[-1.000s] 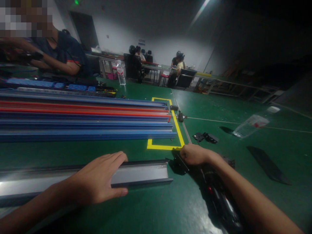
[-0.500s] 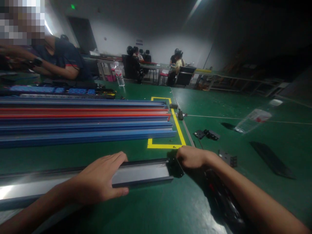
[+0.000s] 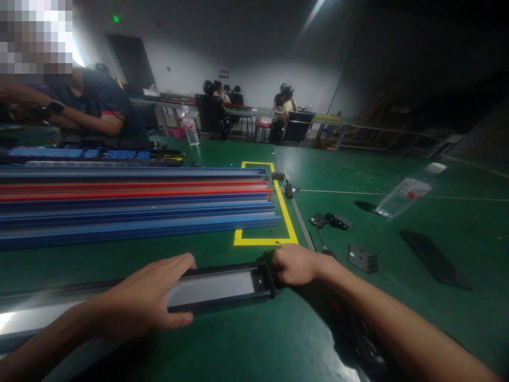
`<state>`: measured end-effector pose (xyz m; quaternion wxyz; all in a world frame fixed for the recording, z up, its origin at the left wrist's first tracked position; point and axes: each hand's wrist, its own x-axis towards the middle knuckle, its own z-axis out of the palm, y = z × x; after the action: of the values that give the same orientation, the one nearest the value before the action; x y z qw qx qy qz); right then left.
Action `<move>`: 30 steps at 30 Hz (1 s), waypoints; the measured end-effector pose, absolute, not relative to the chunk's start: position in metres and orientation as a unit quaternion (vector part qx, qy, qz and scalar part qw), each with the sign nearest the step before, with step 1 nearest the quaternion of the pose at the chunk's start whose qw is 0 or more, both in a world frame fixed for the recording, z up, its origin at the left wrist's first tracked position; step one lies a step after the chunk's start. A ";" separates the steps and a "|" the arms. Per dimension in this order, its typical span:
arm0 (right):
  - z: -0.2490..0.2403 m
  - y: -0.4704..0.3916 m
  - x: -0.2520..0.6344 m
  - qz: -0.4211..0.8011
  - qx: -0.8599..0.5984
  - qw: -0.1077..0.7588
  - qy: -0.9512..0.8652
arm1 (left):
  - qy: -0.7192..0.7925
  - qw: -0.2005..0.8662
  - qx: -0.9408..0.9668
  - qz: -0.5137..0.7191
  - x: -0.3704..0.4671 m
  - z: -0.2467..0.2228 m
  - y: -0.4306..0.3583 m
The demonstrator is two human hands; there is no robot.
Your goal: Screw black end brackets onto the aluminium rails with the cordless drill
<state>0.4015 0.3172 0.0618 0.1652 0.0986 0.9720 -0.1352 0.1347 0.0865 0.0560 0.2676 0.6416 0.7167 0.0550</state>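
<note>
A long dark-edged channel with a silvery inside (image 3: pixel 214 286) lies across the front of the green table. My left hand (image 3: pixel 147 297) spans it, thumb at the near edge and fingers over the far edge. A black end piece (image 3: pixel 264 281) sits at the channel's right end, against it. My right hand (image 3: pixel 294 265) is closed just right of this piece; whatever its fingers hold is hidden. Under my right forearm lies a dark tool (image 3: pixel 358 334), partly covered.
Blue and red rails (image 3: pixel 139 191) lie beyond the channel, ending within a yellow tape outline (image 3: pixel 288 217). Black brackets (image 3: pixel 362 259), a flat dark bar (image 3: pixel 433 260) and a tilted-looking bottle (image 3: pixel 409 193) are at right. A person (image 3: pixel 103 106) sits across the table.
The black end piece has moved left from a tilted position onto the channel's end, with my right hand following. My left hand stays across the channel. The view has shifted slightly.
</note>
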 end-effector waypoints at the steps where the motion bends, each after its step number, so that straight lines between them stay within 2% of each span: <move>1: 0.062 0.315 0.401 -0.132 0.099 0.162 0.973 | 0.719 0.267 0.639 0.053 0.133 0.054 0.086; 10: 0.065 0.305 0.399 -0.130 0.076 0.154 0.977 | 0.720 0.282 0.632 0.047 0.133 0.061 0.088; 19: 0.074 0.312 0.408 -0.242 0.104 0.159 0.951 | 0.714 0.271 0.644 0.049 0.136 0.062 0.089; 30: 0.063 0.309 0.400 -0.147 0.058 0.093 0.983 | 0.695 0.264 0.667 0.055 0.137 0.066 0.089</move>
<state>0.4001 0.3088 0.0631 0.0926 0.0578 0.9831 -0.1471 0.1373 0.0893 0.0660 0.2641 0.6667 0.6948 0.0549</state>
